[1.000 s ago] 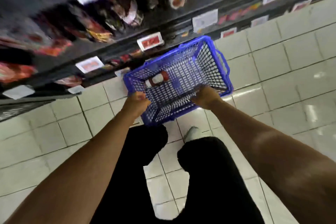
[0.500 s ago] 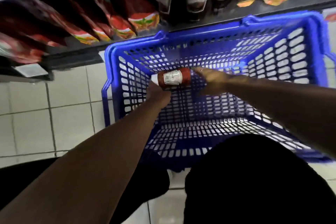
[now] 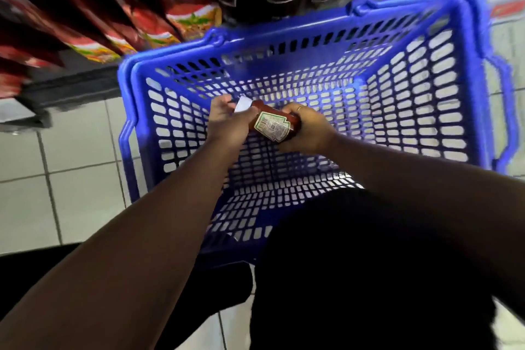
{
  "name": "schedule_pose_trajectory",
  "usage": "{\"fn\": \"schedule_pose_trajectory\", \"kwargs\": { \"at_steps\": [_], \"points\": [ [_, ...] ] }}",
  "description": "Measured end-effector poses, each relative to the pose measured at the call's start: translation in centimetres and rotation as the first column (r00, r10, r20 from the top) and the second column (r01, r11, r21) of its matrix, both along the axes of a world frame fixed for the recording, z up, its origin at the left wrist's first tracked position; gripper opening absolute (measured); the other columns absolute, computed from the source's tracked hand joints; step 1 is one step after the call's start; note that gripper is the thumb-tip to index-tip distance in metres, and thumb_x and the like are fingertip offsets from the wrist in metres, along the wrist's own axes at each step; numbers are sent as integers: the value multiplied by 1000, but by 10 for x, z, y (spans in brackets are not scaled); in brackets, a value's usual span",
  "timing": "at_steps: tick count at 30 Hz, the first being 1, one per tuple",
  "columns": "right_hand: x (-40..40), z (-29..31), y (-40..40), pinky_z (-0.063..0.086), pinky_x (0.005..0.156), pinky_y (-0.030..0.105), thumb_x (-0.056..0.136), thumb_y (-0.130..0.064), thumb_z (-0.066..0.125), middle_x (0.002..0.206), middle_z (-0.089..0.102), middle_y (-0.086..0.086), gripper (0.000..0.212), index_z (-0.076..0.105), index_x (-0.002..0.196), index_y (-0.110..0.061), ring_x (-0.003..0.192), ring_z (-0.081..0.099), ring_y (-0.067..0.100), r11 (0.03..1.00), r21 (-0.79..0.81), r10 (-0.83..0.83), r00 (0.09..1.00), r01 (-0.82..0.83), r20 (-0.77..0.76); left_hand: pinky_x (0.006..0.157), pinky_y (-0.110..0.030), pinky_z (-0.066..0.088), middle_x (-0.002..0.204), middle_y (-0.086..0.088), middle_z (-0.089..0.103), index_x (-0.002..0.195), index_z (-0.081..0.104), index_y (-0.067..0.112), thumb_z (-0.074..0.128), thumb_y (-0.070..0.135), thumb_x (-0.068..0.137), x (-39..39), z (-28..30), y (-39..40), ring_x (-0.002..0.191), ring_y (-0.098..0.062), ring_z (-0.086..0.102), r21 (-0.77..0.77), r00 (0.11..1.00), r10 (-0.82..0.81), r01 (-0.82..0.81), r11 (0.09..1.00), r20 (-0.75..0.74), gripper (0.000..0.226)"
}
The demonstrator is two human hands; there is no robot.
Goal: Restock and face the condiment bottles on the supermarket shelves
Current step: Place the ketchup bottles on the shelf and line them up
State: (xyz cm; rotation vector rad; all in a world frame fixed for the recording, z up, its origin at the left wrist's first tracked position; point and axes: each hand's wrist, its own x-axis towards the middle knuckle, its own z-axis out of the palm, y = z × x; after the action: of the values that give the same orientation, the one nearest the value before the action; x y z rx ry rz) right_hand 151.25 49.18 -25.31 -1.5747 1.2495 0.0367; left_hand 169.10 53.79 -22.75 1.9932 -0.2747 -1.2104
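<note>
Item: red glass ketchup bottle [image 3: 274,125], white cap, held lying over the blue plastic mesh basket [image 3: 454,88]. Long axis: cap up-left, base right. Left hand [image 3: 230,119] fingers curl at the cap; right hand [image 3: 308,132] wraps the base. Stocked shelf [image 3: 71,85] beyond.

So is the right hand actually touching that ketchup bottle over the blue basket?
Touching. The head view shows the right hand with its fingers curled round the base end of the ketchup bottle.

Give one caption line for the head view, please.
Both hands, left hand and right hand, lift a ketchup bottle over the blue basket.
</note>
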Motion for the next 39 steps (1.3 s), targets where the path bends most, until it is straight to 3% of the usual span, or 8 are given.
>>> {"fn": "schedule_pose_trajectory", "kwargs": {
  "at_steps": [6, 11, 14, 19, 23, 29, 36, 39],
  "points": [
    [-38, 115, 18, 51, 76, 15, 63, 24, 80, 96, 65, -4, 73, 53, 120, -11, 77, 63, -6, 943, 219, -305, 916, 251, 262, 69, -21, 50, 119, -5, 71, 126, 60, 18, 72, 12, 92, -19, 129, -9, 93, -16, 68, -44, 970, -207, 203, 978, -126, 36],
    [-62, 279, 59, 53, 88, 28, 56, -12, 89, 104, 68, -4, 69, 58, 115, -27, 90, 63, 6, 936, 158, -350, 887, 316, 300, 73, -30, 58, 108, 7, 76, 116, 69, 30, 82, 29, 80, -27, 294, 10, 92, -11, 74, -78, 946, -282, 273, 959, -159, 38],
    [-66, 394, 77, 53, 81, 25, 58, -8, 86, 98, 68, -12, 63, 58, 111, -27, 85, 65, 0, 916, 168, -402, 840, 365, 364, 65, -25, 56, 94, 10, 77, 97, 73, 37, 85, 22, 79, -38, 414, 25, 83, -9, 74, -168, 950, -267, 241, 956, -160, 26],
    [-66, 582, 89, 55, 69, 20, 64, -1, 83, 90, 71, -17, 60, 56, 111, -25, 77, 66, -1, 875, 120, -459, 722, 469, 518, 61, -25, 53, 96, 1, 70, 111, 64, 15, 74, 6, 89, -51, 617, 33, 77, -11, 67, -358, 952, -297, 252, 899, -75, 26],
    [-56, 717, 87, 61, 74, 46, 71, -12, 81, 103, 68, 6, 50, 56, 112, -23, 86, 66, 20, 855, 74, -430, 624, 513, 653, 60, -29, 55, 94, 8, 69, 111, 61, 18, 71, 7, 92, -51, 756, 39, 77, -12, 64, -507, 954, -296, 272, 818, 34, 24],
    [-37, 872, 73, 53, 63, 18, 74, -10, 77, 86, 71, -13, 45, 55, 113, -10, 73, 63, -2, 859, -74, -256, 551, 506, 794, 75, -34, 56, 102, -4, 69, 109, 65, 18, 74, 11, 89, -41, 916, 40, 89, -18, 64, -679, 949, -240, 314, 664, 204, 23],
    [-3, 1012, 54, 60, 75, 43, 68, -23, 81, 95, 71, -1, 48, 56, 108, -16, 80, 66, 10, 810, -214, -149, 544, 546, 826, 73, -26, 55, 95, 5, 71, 112, 67, 18, 71, 15, 94, -13, 1041, 18, 85, -8, 66, -787, 937, -188, 348, 509, 293, 19],
    [1, 1058, 35, 59, 67, 31, 68, -27, 86, 90, 74, -10, 49, 59, 109, -23, 77, 70, 6, 781, -317, -89, 598, 538, 797, 70, -32, 58, 99, -1, 74, 109, 70, 24, 74, 30, 88, 4, 1078, 1, 89, -14, 70, -808, 928, -208, 371, 457, 309, 22]
  ]
}}
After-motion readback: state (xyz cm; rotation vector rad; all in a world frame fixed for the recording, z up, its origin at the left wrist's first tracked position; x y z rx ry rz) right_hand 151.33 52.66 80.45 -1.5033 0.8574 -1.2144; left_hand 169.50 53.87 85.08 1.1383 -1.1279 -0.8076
